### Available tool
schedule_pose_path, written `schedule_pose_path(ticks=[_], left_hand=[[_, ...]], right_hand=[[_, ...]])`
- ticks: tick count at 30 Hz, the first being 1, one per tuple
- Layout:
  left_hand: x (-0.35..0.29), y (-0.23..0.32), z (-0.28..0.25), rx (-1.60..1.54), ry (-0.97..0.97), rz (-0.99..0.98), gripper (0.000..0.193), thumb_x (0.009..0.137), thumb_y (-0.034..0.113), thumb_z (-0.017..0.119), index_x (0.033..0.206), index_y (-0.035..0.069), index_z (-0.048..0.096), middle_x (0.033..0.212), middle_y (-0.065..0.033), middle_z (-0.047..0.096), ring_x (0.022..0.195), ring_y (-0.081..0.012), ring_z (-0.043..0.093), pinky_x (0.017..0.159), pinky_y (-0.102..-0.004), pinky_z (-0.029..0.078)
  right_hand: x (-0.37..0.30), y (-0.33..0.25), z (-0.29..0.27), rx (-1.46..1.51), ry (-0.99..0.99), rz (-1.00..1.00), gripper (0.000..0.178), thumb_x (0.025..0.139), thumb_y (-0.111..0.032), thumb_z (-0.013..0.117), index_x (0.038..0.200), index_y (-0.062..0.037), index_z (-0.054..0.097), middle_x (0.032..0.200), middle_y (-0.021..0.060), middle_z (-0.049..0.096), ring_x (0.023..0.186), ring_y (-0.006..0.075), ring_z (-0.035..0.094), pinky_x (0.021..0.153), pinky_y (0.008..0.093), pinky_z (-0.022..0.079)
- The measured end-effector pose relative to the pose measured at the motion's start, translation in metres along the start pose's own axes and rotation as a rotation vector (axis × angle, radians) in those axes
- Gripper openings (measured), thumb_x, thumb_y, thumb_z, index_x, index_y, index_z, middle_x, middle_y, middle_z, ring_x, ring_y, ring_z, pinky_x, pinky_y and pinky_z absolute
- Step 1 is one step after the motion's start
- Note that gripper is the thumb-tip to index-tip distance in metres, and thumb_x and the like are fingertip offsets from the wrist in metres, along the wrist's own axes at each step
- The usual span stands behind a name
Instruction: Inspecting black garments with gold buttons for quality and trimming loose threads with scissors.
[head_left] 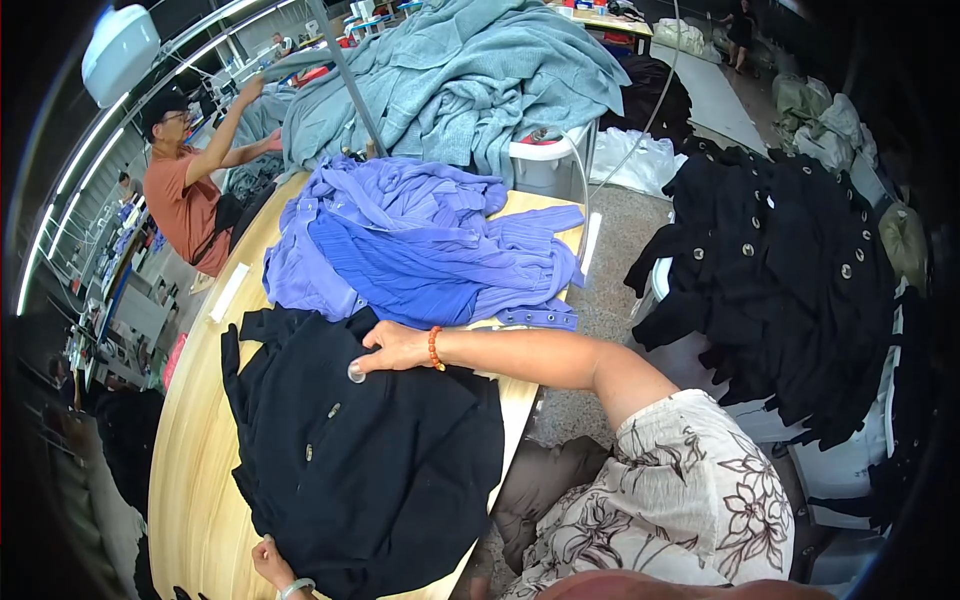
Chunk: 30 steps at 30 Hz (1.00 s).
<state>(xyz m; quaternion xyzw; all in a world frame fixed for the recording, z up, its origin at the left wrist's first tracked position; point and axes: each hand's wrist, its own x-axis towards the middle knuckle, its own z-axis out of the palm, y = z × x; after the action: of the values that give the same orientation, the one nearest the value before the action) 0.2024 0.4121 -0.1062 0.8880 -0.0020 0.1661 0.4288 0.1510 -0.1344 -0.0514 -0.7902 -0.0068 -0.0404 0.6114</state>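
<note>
Garment: black, creased, spread on the tabletop; reaching the right edge, with two oval buttons uppermost.
Purple heap: just beyond the garment, touching its far edge; possible tangling or dragging, as a judgement, from any push away from the body.
Right edge: possible slide of the garment off the tabletop, likeliest from a rightward pull without a counter-hold on the left.
Creases: possible twisting or bunching, from uneven tension between the two sides.
Right grip: directly over the garment's far part, thumb at a shiny disc, index finger apart from thumb; too small in view to tell a firm pinch from a light touch.
Left grip: at the garment's near left edge, most of the garment lying to its right; fingers bent, nipping or merely resting, impossible to tell.
</note>
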Motion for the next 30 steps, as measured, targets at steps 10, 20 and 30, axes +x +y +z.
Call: schedule_pose_path(ticks=[10, 20, 30], left_hand=[[-0.166, 0.216, -0.035, -0.341, -0.072, -0.192, 0.047, 0.091, 0.022, 0.067, 0.129, 0.002, 0.05, 0.105, -0.0117, 0.063, 0.088, -0.0182, 0.057, 0.083, -0.0356, 0.047], [-0.196, 0.188, 0.068, -0.576, -0.341, -0.062, 0.023, 0.09, -0.003, 0.061, 0.11, -0.001, 0.049, 0.091, -0.0013, 0.051, 0.08, -0.0088, 0.051, 0.074, -0.0215, 0.044], [-0.241, 0.157, 0.06, -0.322, -0.137, -0.046, 0.034, 0.078, -0.005, 0.071, 0.109, 0.003, 0.057, 0.087, 0.0012, 0.054, 0.071, -0.0041, 0.044, 0.061, -0.0166, 0.034]], right_hand=[[-0.02, -0.092, -0.116, 0.338, 0.379, -0.434, 0.035, 0.094, -0.029, 0.064, 0.076, -0.0001, 0.07, 0.071, 0.001, 0.066, 0.068, 0.0051, 0.054, 0.061, 0.0278, 0.045], [-0.091, 0.016, -0.06, -0.773, 0.63, -0.285, 0.029, 0.082, -0.023, 0.068, 0.108, -0.0124, 0.061, 0.104, 0.0098, 0.056, 0.104, 0.031, 0.053, 0.084, 0.045, 0.042], [-0.167, -0.038, 0.097, -0.233, -0.163, -0.87, 0.03, 0.083, -0.012, 0.063, 0.113, -0.0088, 0.057, 0.112, 0.0121, 0.056, 0.089, 0.0312, 0.064, 0.07, 0.0412, 0.053]])
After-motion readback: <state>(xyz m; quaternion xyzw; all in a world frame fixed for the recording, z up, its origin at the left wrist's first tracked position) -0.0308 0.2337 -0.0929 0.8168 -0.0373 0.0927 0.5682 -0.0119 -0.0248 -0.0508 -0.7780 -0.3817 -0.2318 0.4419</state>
